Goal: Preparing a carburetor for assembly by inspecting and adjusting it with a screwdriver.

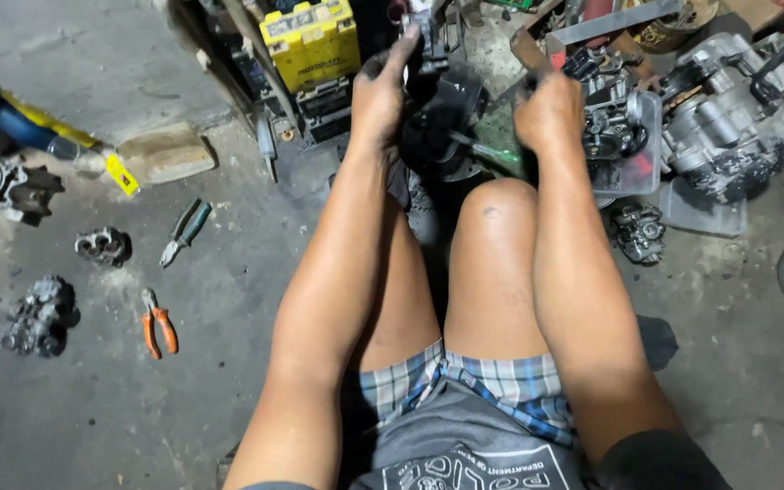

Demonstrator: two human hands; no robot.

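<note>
Black, greasy engine part [437, 109] sits on the floor just past the knees, left hand [378, 95] clamped on its top edge, right hand [548, 111] curled tight round a green-handled screwdriver [483, 150] poking at it, orange pliers [158, 322] lying well off left.

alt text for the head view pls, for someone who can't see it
Seen from above, a seated person's left hand and right hand work on a dark, greasy engine part on a concrete floor. Orange-handled pliers, green-handled pliers and a yellow battery lie nearby.
</note>
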